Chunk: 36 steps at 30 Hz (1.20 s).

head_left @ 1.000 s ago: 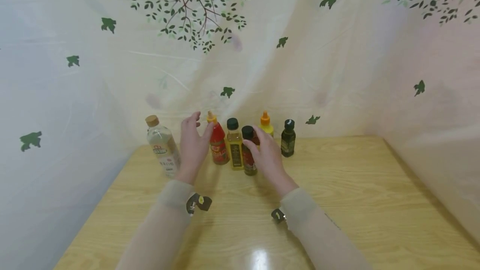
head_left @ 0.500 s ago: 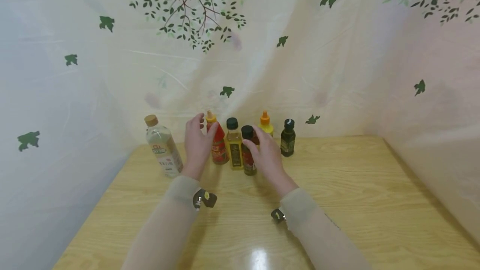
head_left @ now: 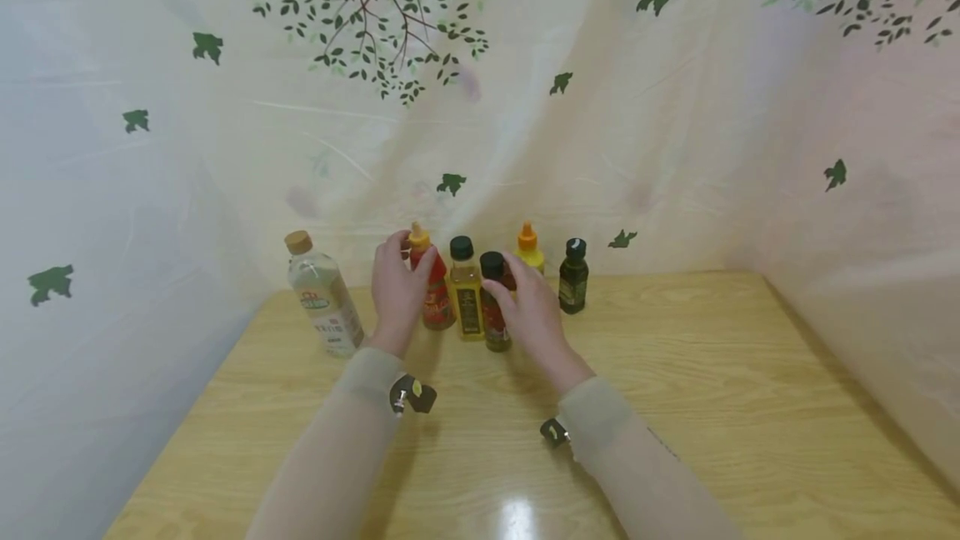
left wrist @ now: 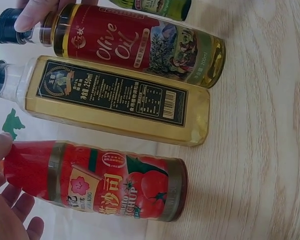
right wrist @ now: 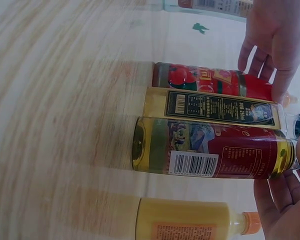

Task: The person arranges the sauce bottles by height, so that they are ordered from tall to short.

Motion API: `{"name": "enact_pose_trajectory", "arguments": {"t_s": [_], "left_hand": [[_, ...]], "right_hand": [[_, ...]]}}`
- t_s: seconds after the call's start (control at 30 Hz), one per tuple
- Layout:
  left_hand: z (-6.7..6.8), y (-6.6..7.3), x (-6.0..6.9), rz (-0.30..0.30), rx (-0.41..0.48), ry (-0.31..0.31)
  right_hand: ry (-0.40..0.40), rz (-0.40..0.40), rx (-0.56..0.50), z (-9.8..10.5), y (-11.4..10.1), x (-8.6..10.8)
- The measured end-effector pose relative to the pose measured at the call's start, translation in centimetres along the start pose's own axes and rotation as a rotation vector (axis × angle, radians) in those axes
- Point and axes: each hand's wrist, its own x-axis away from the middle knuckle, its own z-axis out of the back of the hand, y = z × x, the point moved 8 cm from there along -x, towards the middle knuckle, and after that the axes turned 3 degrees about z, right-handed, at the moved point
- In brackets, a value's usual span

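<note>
On the wooden table, my left hand [head_left: 397, 294] is at the upper part of a red ketchup bottle [left wrist: 105, 180], thumb in front and fingers curled round the far side. My right hand [head_left: 536, 311] grips a dark-capped olive oil bottle [right wrist: 205, 150] by its neck, thumb on the near side and fingers behind. Between these two stands a clear square bottle of yellow oil [left wrist: 120, 97] with a black label and dark cap, almost touching the olive oil. All three stand upright.
A large clear bottle with a tan cap [head_left: 324, 307] stands left of my left hand. Behind my right hand is a yellow squeeze bottle [right wrist: 182, 220] with an orange cap. A small dark green bottle [head_left: 573, 282] stands farther right. A leaf-print sheet [head_left: 465, 140] hangs behind the table [head_left: 675, 373].
My left hand has moved right and come up to the ketchup bottle, its fingers closing round the top. The right hand has stayed on the olive oil bottle.
</note>
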Motion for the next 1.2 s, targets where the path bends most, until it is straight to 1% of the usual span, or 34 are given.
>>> {"name": "enact_pose_trajectory", "arguments": {"t_s": [0.6,0.77,0.93,1.07,1.2], "left_hand": [[-0.2,0.0,-0.2,-0.006,0.019,-0.006],[-0.1,0.0,0.0,-0.013,0.020,-0.006],[0.4,-0.1,0.4,-0.014,0.043,0.002],[1.4,0.0,0.7,-0.034,0.047,0.022],[2.7,0.2,1.3,-0.046,0.049,0.055]], "right_hand": [[0.003,-0.006,0.001,0.0,0.0,0.0],[-0.005,-0.013,0.004,0.0,0.0,0.0],[-0.009,-0.005,0.003,-0.1,0.1,0.0],[-0.010,-0.006,0.006,-0.1,0.1,0.0],[-0.009,-0.004,0.009,-0.1,0.1,0.1]]}}
